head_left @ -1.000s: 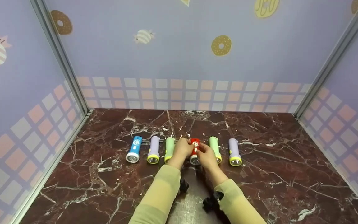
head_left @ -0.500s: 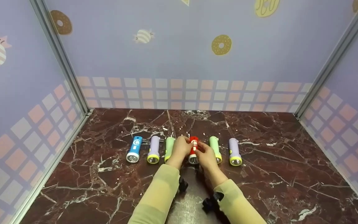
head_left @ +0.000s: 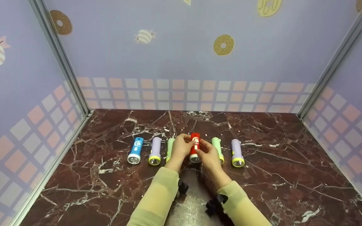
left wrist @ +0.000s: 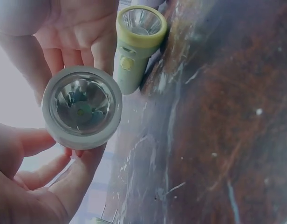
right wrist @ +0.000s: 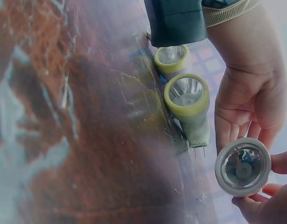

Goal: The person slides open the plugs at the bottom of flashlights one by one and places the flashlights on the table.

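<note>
A person in pale yellow-green sleeves (head_left: pixel 156 191) grips a red flashlight (head_left: pixel 195 147) with both hands just below the centre of the head view, over a dark red, white-veined tabletop (head_left: pixel 105 188). The left hand (head_left: pixel 181 147) pinches it from the left side and the right hand (head_left: pixel 209 153) from the right, fingers and thumbs drawn in narrow around the body, the silver-white lens end pointing toward the bottom of the frame. Whether the flashlight touches the tabletop cannot be told. In both wrist views its round lens faces the camera, at left in one and at lower right in the other. Five more flashlights lie in a row across the middle of the head view: a blue flashlight (head_left: pixel 136 149) at far left, then a purple flashlight (head_left: pixel 156 150) and a green flashlight (head_left: pixel 170 147) partly hidden by the left hand; right of the pair of hands, a second green flashlight (head_left: pixel 216 147) and a second purple flashlight (head_left: pixel 237 152). The purple and green ones have yellow rims. Behind, a lilac wall (head_left: pixel 181 56) printed with doughnuts and sweets fills the upper frame.
</note>
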`<action>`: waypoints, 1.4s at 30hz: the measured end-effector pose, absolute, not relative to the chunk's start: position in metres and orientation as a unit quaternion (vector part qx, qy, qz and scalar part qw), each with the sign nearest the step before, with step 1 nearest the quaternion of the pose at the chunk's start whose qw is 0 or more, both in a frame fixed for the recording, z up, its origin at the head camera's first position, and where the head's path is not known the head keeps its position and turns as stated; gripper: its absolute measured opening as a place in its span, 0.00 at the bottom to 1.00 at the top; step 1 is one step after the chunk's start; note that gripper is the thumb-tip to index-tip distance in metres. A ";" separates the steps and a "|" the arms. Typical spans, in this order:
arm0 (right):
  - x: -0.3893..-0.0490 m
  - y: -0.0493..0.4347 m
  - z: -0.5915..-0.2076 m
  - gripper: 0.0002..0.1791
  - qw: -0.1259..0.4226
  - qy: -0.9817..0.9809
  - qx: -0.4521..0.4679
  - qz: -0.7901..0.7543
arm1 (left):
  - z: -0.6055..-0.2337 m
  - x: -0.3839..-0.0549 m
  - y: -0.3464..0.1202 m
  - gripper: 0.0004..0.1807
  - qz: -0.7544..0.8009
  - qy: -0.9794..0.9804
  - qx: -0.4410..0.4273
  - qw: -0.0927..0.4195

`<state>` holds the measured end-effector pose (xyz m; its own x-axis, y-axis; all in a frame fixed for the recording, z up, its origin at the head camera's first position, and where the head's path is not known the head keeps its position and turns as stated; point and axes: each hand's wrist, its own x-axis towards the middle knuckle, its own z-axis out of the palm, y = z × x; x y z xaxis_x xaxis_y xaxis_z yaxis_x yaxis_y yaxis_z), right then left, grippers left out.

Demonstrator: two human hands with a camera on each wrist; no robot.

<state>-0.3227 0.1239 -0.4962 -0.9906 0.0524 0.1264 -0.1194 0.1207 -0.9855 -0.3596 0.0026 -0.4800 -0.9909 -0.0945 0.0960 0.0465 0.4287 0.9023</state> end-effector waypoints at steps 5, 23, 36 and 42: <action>-0.320 0.126 -0.493 0.31 0.065 -0.726 0.037 0.684 | -0.476 -0.357 0.001 0.19 -0.566 -0.822 0.004 0.066; -0.314 0.131 -0.496 0.34 0.056 -0.715 0.051 0.695 | -0.478 -0.344 -0.005 0.20 -0.625 -0.776 -0.019 0.084; -0.314 0.138 -0.500 0.33 0.024 -0.717 0.073 0.692 | -0.478 -0.339 -0.008 0.21 -0.631 -0.767 -0.055 0.101; -0.314 0.141 -0.499 0.34 0.035 -0.723 0.083 0.685 | -0.478 -0.338 -0.009 0.22 -0.646 -0.756 -0.060 0.090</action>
